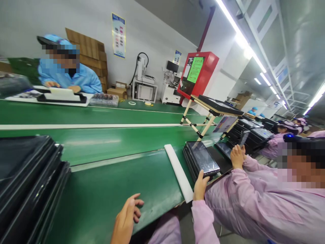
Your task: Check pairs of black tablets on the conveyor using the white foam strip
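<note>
The wearer's right hand [200,185] sits at the near edge of the tablet stack [202,158], just right of the white foam strip [179,173]. The thumb points up and the fingers are tucked out of sight at the stack's edge, so whether it has a grip can't be told. The left hand [127,217] is well left of the strip, low over the green belt [101,189]. It's open w/ fingers loosely spread and holds nothing.

A co-worker's hand [237,156], further right of the strip, rests on another screen unit and isn't the wearer's.

Judgement: the top tablet's glass faces up, so it's best handled by the frame edges w/ both hands, lifted straight up rather than slid over the unit below. Fingertips should stay off the glass.

Black trays [27,183] are piled far left of the strip.

Writing: the wall poster [118,35] and the green sheet on the red cabinet [200,73], both far behind the strip, are too small to read. No brand shows on the tablets.
</note>
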